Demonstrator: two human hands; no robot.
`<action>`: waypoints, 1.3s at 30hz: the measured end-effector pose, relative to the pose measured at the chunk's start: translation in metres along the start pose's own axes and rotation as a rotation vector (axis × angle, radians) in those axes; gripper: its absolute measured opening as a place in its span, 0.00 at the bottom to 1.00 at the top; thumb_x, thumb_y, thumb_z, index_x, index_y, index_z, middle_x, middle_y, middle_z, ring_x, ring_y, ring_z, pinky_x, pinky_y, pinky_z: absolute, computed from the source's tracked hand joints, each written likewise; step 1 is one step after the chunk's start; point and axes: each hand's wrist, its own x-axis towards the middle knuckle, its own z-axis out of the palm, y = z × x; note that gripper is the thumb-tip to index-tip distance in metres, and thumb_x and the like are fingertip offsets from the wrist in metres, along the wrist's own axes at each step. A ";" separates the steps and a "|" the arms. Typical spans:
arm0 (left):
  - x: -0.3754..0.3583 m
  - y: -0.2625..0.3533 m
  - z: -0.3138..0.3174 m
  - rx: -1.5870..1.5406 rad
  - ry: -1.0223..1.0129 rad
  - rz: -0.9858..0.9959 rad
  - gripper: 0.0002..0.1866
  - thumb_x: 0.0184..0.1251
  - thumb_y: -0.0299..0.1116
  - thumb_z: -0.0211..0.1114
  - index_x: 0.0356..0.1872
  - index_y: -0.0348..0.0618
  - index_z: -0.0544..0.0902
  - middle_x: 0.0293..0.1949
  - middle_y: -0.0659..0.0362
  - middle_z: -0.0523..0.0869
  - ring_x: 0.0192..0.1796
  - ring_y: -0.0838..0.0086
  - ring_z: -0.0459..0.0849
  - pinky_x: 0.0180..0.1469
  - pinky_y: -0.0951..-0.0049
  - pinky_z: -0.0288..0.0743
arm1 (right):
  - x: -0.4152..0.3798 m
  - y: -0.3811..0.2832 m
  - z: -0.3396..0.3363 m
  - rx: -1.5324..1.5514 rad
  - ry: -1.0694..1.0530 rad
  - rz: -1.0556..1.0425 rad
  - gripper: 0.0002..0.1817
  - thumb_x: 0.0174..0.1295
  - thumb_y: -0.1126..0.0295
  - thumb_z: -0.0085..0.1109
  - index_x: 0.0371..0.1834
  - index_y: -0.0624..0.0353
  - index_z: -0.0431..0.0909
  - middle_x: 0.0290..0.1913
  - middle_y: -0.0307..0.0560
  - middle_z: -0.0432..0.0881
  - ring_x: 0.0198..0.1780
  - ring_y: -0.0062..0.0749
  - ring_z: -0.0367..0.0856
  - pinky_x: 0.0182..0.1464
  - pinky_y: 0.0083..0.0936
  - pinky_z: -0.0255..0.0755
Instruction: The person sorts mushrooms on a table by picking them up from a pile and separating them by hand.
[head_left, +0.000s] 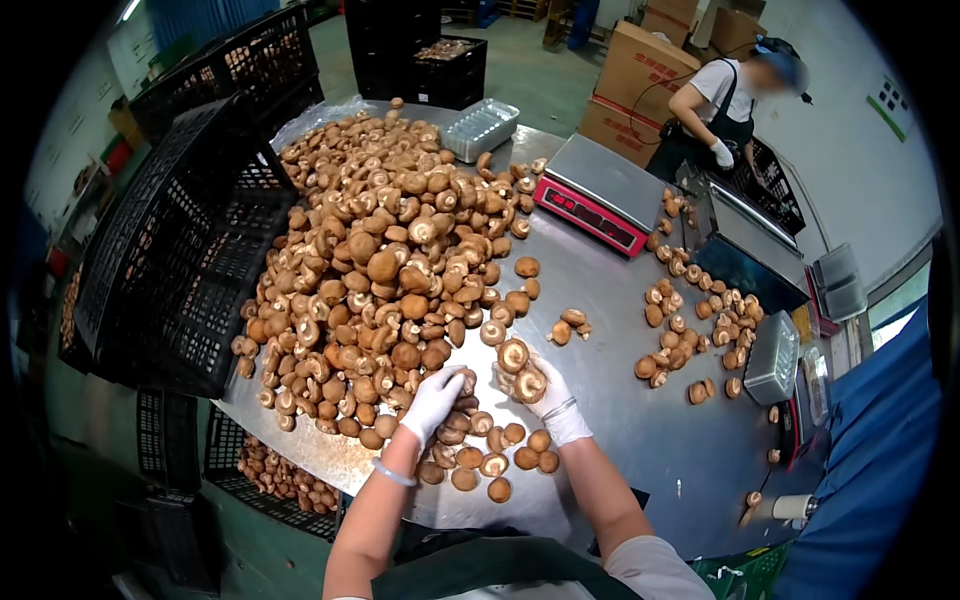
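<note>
A big heap of brown shiitake mushrooms (370, 260) covers the left part of the steel table (600, 460). My left hand (432, 405), in a white glove, is closed at the near edge of the heap, its fingers around a mushroom (466, 381). In my right hand (560, 400), also gloved, are a few mushrooms (528, 384), gills facing up. Below and between my hands lies a loose group of mushrooms (492, 464), some cap up and some stem up.
A red digital scale (590, 215) stands beyond my right hand, with a clear plastic tray stack (480, 130) farther back. Black crates (180, 250) lean at the left. More mushrooms (690, 340) and a tray (773, 358) are at right. A co-worker (725, 105) stands across the table.
</note>
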 end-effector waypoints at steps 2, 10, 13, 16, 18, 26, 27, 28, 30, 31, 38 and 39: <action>-0.019 0.038 -0.008 -0.506 -0.147 -0.237 0.18 0.74 0.39 0.50 0.55 0.39 0.76 0.46 0.56 0.83 0.47 0.67 0.83 0.49 0.69 0.77 | -0.008 0.003 0.002 0.034 -0.010 -0.034 0.27 0.70 0.62 0.40 0.72 0.54 0.55 0.63 0.52 0.70 0.59 0.45 0.75 0.54 0.42 0.76; -0.051 0.065 0.018 -0.592 0.154 -0.030 0.23 0.77 0.41 0.44 0.65 0.37 0.66 0.58 0.52 0.77 0.62 0.65 0.74 0.63 0.66 0.67 | -0.030 0.047 0.025 -0.178 -0.002 -0.024 0.29 0.72 0.59 0.45 0.72 0.58 0.54 0.66 0.49 0.67 0.65 0.35 0.68 0.64 0.28 0.68; -0.070 0.068 0.018 0.018 0.014 0.337 0.25 0.77 0.41 0.42 0.62 0.31 0.70 0.63 0.48 0.73 0.67 0.63 0.68 0.69 0.70 0.58 | -0.028 0.072 0.032 -0.141 -0.047 -0.053 0.29 0.71 0.59 0.47 0.72 0.57 0.55 0.63 0.47 0.69 0.60 0.32 0.72 0.58 0.26 0.71; -0.083 0.068 0.010 -0.269 0.047 0.155 0.26 0.77 0.44 0.43 0.63 0.33 0.69 0.61 0.49 0.75 0.64 0.65 0.71 0.67 0.69 0.62 | -0.029 0.071 0.036 -0.097 -0.004 0.086 0.26 0.71 0.59 0.46 0.70 0.55 0.59 0.58 0.46 0.74 0.50 0.27 0.79 0.42 0.18 0.79; -0.097 0.071 -0.015 -0.300 0.155 0.101 0.24 0.77 0.43 0.44 0.62 0.35 0.70 0.57 0.50 0.78 0.59 0.68 0.76 0.62 0.68 0.68 | -0.033 0.056 0.046 0.062 0.126 0.157 0.25 0.70 0.52 0.43 0.64 0.56 0.66 0.49 0.49 0.76 0.38 0.35 0.78 0.30 0.19 0.78; -0.145 0.008 -0.082 -0.047 0.397 0.027 0.15 0.71 0.31 0.55 0.54 0.35 0.77 0.45 0.56 0.84 0.48 0.75 0.81 0.53 0.76 0.73 | -0.013 -0.117 -0.069 0.345 0.475 -0.633 0.34 0.64 0.42 0.48 0.66 0.54 0.62 0.61 0.53 0.68 0.57 0.43 0.73 0.60 0.42 0.71; -0.146 0.020 -0.077 0.005 0.374 0.036 0.14 0.70 0.31 0.57 0.52 0.36 0.79 0.44 0.57 0.84 0.47 0.75 0.81 0.52 0.76 0.74 | -0.014 -0.118 -0.070 0.294 0.551 -0.707 0.35 0.64 0.43 0.50 0.68 0.53 0.59 0.65 0.54 0.64 0.61 0.45 0.69 0.62 0.43 0.69; -0.144 0.033 -0.068 0.057 0.353 0.045 0.14 0.69 0.31 0.58 0.51 0.37 0.80 0.43 0.57 0.85 0.46 0.76 0.82 0.50 0.77 0.74 | -0.018 -0.115 -0.070 0.242 0.625 -0.779 0.37 0.63 0.43 0.51 0.69 0.52 0.56 0.69 0.55 0.60 0.65 0.46 0.66 0.64 0.44 0.66; -0.130 0.032 -0.052 0.153 0.257 0.059 0.16 0.65 0.34 0.62 0.50 0.37 0.80 0.43 0.54 0.85 0.45 0.74 0.82 0.49 0.76 0.75 | -0.026 -0.079 -0.039 -0.276 0.666 -0.651 0.30 0.61 0.51 0.57 0.62 0.56 0.68 0.60 0.51 0.71 0.53 0.39 0.75 0.56 0.39 0.73; -0.120 0.029 -0.041 0.310 0.243 0.198 0.17 0.64 0.35 0.62 0.51 0.39 0.80 0.44 0.52 0.83 0.43 0.69 0.83 0.48 0.74 0.76 | -0.026 -0.054 -0.033 -0.482 0.567 -0.487 0.24 0.61 0.57 0.56 0.58 0.56 0.71 0.54 0.48 0.76 0.46 0.35 0.79 0.48 0.33 0.77; -0.076 0.004 -0.001 0.798 0.147 0.366 0.18 0.63 0.37 0.60 0.54 0.48 0.78 0.45 0.53 0.82 0.42 0.58 0.81 0.45 0.63 0.76 | -0.032 0.083 0.017 -2.229 -0.037 -0.368 0.25 0.53 0.61 0.63 0.56 0.52 0.74 0.47 0.50 0.78 0.51 0.47 0.77 0.51 0.37 0.74; -0.079 0.009 -0.002 0.602 0.183 0.341 0.17 0.65 0.37 0.59 0.53 0.47 0.78 0.44 0.54 0.83 0.41 0.61 0.83 0.44 0.67 0.77 | -0.027 0.085 0.016 -2.247 -0.006 -0.375 0.25 0.53 0.62 0.62 0.57 0.52 0.74 0.47 0.49 0.78 0.50 0.48 0.77 0.51 0.36 0.73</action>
